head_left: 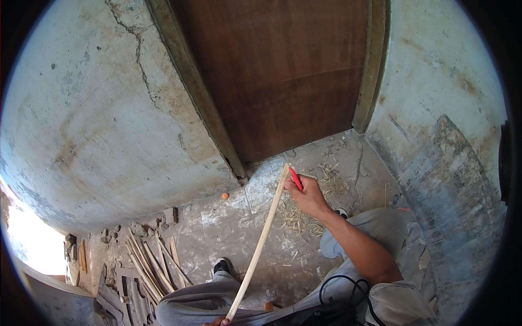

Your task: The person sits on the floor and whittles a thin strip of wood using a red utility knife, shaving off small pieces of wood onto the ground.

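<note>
A long, pale strip of bamboo or wood (260, 247) slants up from the lower edge of the head view to the middle. My left hand (218, 321), cut off by the picture's lower edge, is closed round its near end. At the far end of the strip, my right hand (308, 195) is closed on a slim red pen-like tool (295, 178). The tool's upper end lies close beside the strip's tip; whether they touch, I cannot tell. Its exact kind is too small to make out.
Several similar strips (154, 266) lie on the floor at lower left, near broken stones (140, 228) and a flat cut-out panel (128, 293). Curled shavings (296, 220) litter the floor by my right hand. Ahead stands a brown door (277, 76) between cracked walls. A black cable (348, 280) crosses my lap.
</note>
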